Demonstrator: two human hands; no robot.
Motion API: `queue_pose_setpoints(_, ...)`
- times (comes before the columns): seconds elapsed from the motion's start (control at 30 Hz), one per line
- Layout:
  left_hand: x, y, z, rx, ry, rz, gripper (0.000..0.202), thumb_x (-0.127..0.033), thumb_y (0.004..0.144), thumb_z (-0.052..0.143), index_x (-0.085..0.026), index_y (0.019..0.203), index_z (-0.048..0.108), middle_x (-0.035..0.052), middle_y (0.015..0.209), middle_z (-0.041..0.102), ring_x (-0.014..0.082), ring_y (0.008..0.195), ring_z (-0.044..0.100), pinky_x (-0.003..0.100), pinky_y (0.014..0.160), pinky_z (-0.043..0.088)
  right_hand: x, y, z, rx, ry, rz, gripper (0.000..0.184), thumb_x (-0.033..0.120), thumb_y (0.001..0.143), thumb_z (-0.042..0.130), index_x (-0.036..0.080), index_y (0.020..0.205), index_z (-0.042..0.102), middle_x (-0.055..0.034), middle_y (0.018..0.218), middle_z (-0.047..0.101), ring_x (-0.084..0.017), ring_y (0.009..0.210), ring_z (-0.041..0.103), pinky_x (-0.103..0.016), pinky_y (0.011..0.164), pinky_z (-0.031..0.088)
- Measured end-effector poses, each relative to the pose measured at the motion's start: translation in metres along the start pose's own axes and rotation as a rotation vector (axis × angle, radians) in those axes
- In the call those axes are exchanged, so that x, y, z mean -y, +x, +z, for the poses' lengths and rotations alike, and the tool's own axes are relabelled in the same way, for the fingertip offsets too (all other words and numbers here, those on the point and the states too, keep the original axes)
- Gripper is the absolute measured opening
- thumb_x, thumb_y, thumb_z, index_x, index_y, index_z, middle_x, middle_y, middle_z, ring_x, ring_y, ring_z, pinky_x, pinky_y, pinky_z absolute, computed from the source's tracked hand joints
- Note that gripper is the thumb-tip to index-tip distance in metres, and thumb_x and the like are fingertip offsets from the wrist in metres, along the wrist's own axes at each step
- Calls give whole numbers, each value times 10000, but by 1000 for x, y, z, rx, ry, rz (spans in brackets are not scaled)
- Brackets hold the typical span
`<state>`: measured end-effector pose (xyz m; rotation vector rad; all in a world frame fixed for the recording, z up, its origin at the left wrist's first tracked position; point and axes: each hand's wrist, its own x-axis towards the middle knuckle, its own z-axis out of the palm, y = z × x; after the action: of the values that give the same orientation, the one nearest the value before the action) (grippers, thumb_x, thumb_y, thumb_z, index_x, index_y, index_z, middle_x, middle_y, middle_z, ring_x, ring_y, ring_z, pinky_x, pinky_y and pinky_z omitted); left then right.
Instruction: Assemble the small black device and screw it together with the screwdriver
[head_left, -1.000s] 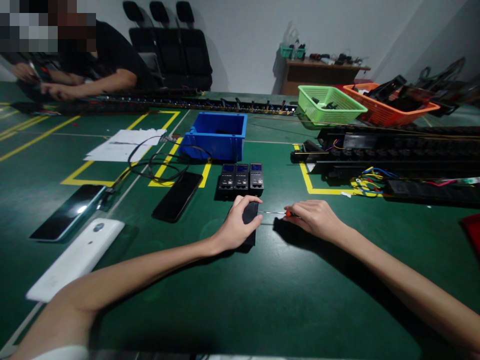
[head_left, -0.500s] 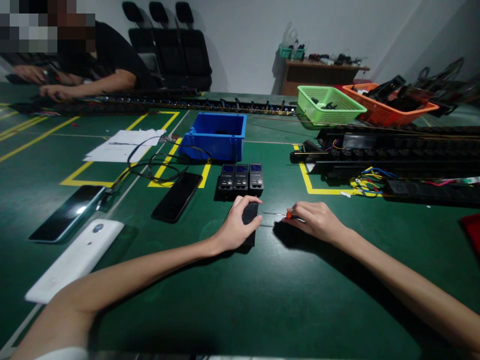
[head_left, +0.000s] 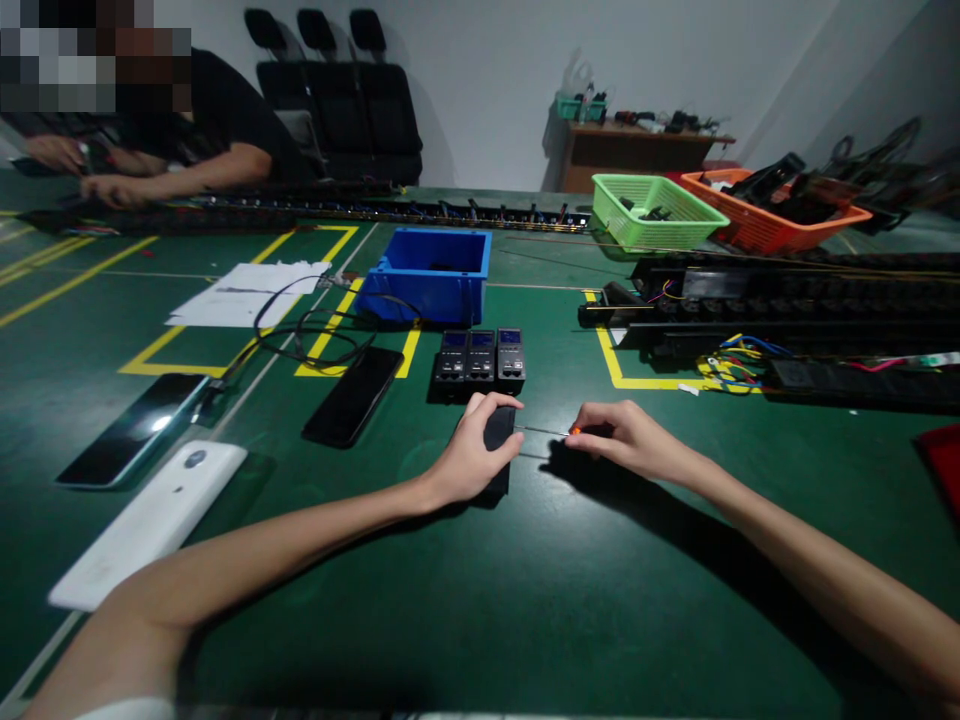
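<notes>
My left hand [head_left: 480,450] is closed round a small black box [head_left: 498,428] on the green table, with its fingers on the top and thumb on the near side. My right hand [head_left: 619,435] pinches the orange handle of a screwdriver [head_left: 544,431]. Its thin metal shaft points left, and the tip meets the right side of the box; whether it sits in a screw is too small to see. Just beyond stand three black modules [head_left: 481,360] with dark screens and ports, two touching and one slightly apart.
A blue bin [head_left: 427,290] stands behind the modules. Left lie a black phone [head_left: 354,397], a teal-edged phone [head_left: 135,430], a white phone [head_left: 150,525], papers and a cable [head_left: 315,330]. Black rails with wires [head_left: 787,320] lie right, baskets [head_left: 652,225] behind. A co-worker [head_left: 210,130] sits far left.
My right hand has shifted slightly left and its fingers have rolled on the screwdriver handle. The left hand and the black box stay put. The co-worker's hands have moved a little.
</notes>
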<state>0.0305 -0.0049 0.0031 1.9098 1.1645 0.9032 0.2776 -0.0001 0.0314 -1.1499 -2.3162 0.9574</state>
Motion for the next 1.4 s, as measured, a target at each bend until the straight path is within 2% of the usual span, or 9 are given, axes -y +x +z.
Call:
queue_pose_setpoints(0.17,0,0,0,-2,3,6,283,-228,835,558,-229,1116,533,35,1036,501,180,942,519,342,887,431,-2,0,6,-74,-158,2,272,415,821,664,158,870,592,-29,725,672,-134,608,594,-231,543,421)
queue_pose_setpoints(0.33,2,1,0,-19,-2,19,273,-217,839,554,-227,1111,530,35,1047,502,183,974,516,350,920,421,-15,-2,10,-190,-457,-218,148,311,900,568,166,876,578,-56,771,671,-141,640,600,-236,560,413)
queue_pose_setpoints(0.43,1,1,-1,-14,-5,21,270,-220,843,554,-228,1111,527,36,1043,500,183,971,516,353,917,424,-15,-3,7,-240,-676,-371,193,289,939,512,161,833,610,-54,707,657,-142,610,586,-253,560,391)
queue_pose_setpoints(0.53,1,1,-1,-15,-9,22,267,-224,847,554,-225,1112,526,36,1041,496,182,976,514,351,923,418,-12,-3,2,-263,-769,-417,206,284,949,507,153,856,635,-47,683,661,-143,613,600,-262,584,396)
queue_pose_setpoints(0.73,3,1,0,-13,0,19,276,-230,845,557,-227,1120,526,35,1045,492,181,971,514,349,920,417,-14,-3,2,-185,-636,-319,241,357,945,519,151,944,644,-62,761,704,-152,633,645,-255,568,399)
queue_pose_setpoints(0.93,3,1,1,-15,8,31,283,-224,840,559,-228,1121,526,36,1046,489,182,980,511,348,921,417,-6,-3,-1,-60,-185,-53,302,444,900,564,156,938,646,-51,740,695,-140,608,621,-233,551,410)
queue_pose_setpoints(1.1,2,0,1,-3,7,21,280,-224,837,565,-233,1115,532,30,1028,487,176,953,514,341,895,426,2,1,-4,45,133,75,334,469,879,574,145,814,620,-29,697,661,-132,597,605,-236,563,435)
queue_pose_setpoints(1.27,2,-1,1,-7,-5,18,282,-224,836,568,-230,1115,534,26,1025,487,169,937,517,331,879,428,-4,-1,0,-72,-123,-1,294,436,833,644,155,917,618,-31,723,662,-136,618,591,-242,578,425)
queue_pose_setpoints(1.4,2,-1,0,-3,-15,12,278,-227,839,565,-230,1115,533,27,1026,485,168,936,515,329,877,426,-13,-5,3,-192,-465,-230,167,328,893,587,163,893,608,-54,756,674,-136,622,593,-238,560,408)
